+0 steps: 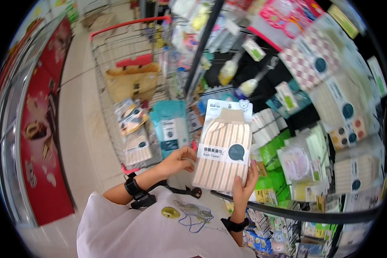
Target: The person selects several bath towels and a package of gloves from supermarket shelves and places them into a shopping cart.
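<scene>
A packaged striped bath mitt (222,137), beige and white on a white card with a round dark label, is held up in front of me. My right hand (246,184) grips its lower right edge, thumb on the front and fingers behind. My left hand (179,161) is beside its left edge, fingers loosely curled and apart; whether the fingertips touch the pack is hard to tell. Past my left hand, a teal package (170,127) and another striped pack (137,148) lie at the near end of a wire shopping cart (99,81).
A brown bag (133,81) sits farther inside the cart. Display racks with hanging packs, including a checked towel (310,58), crowd my right, with a dark curved rail (305,216) along the front. A red-sided freezer case (41,142) runs along the left, across a tiled aisle (75,103).
</scene>
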{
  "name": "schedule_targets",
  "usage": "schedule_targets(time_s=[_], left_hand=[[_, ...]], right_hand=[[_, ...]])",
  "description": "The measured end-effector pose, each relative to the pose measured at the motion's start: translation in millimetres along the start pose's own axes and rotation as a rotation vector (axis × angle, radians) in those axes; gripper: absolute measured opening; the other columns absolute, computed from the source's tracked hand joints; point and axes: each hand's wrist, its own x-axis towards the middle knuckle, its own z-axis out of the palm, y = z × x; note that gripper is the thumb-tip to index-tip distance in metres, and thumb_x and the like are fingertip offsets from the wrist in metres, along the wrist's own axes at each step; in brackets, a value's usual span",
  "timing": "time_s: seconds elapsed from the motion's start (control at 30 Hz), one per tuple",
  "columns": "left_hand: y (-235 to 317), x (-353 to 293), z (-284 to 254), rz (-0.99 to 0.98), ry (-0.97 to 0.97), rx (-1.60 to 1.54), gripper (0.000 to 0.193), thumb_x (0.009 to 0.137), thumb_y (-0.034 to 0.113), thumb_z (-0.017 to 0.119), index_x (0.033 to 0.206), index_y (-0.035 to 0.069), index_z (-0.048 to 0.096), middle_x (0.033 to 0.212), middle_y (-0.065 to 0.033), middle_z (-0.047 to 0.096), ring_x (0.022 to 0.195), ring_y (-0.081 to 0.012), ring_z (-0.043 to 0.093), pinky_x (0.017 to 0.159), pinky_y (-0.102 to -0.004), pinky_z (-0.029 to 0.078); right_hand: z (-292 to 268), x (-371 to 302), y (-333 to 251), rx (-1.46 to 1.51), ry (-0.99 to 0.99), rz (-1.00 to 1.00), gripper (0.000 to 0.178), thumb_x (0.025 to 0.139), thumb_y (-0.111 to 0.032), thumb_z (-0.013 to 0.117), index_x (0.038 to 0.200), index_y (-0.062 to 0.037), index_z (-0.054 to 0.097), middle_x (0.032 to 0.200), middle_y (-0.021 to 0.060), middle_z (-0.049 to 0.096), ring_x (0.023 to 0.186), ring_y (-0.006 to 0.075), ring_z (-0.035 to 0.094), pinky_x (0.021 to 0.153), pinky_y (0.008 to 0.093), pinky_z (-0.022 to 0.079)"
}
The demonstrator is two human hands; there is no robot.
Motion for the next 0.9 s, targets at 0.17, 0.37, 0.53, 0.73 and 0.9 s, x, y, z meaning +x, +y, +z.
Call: schedule_targets(time_s=[0.17, 0.37, 0.53, 0.73, 0.9], left_hand=[[-8, -49, -46, -0.072, 0.353, 0.028, 0.028, 0.078, 0.003, 0.053, 0.104, 0.004, 0.043, 0.090, -0.0070, 0.054, 0.075, -0.0139, 0.055, 0.065, -0.0247, 0.047], [-42, -99, -106, -0.038, 0.541, -0.136, 0.029, 0.078, 0.008, 0.055, 0.105, 0.003, 0.046, 0.081, -0.0071, 0.057, 0.071, -0.0125, 0.055, 0.062, -0.0232, 0.046], [-55, -130, -135, -0.053, 0.678, -0.159, 0.025, 0.076, 0.003, 0.055, 0.100, 0.002, 0.049, 0.085, -0.0072, 0.056, 0.073, -0.0124, 0.054, 0.066, -0.0236, 0.047], [-63, -151, -155, 0.010, 0.826, -0.072, 0.022, 0.075, 0.002, 0.049, 0.097, 0.000, 0.053, 0.088, -0.0077, 0.057, 0.074, -0.0130, 0.054, 0.067, -0.0245, 0.045], [-101, -152, -179, -0.031, 0.865, 0.026, 0.029, 0.074, 0.005, 0.045, 0.100, -0.003, 0.054, 0.088, -0.0115, 0.058, 0.076, -0.0151, 0.055, 0.067, -0.0249, 0.044]], right_hand=[[65, 5, 29, 0.184, -0.228, 0.139, 0.040, 0.082, -0.009, 0.043, 0.119, 0.0038, 0.034, 0.114, 0.0159, 0.043, 0.106, 0.0209, 0.042, 0.092, 0.0315, 0.030], [129, -2, 54, 0.195, -0.488, 0.320, 0.035, 0.085, -0.011, 0.040, 0.117, 0.0022, 0.038, 0.109, 0.0128, 0.048, 0.098, 0.0170, 0.047, 0.085, 0.0275, 0.035], [166, -8, 63, -0.067, -0.698, 0.244, 0.036, 0.085, -0.015, 0.043, 0.118, 0.0003, 0.038, 0.105, 0.0135, 0.051, 0.088, 0.0159, 0.051, 0.076, 0.0266, 0.040], [208, -3, 66, -0.209, -0.929, 0.282, 0.033, 0.086, -0.016, 0.045, 0.114, -0.0005, 0.040, 0.090, 0.0106, 0.054, 0.076, 0.0148, 0.053, 0.065, 0.0262, 0.042], [233, -12, 127, 0.000, -1.004, 0.473, 0.031, 0.085, -0.016, 0.046, 0.111, 0.0001, 0.041, 0.086, 0.0069, 0.054, 0.071, 0.0112, 0.050, 0.060, 0.0236, 0.041]])
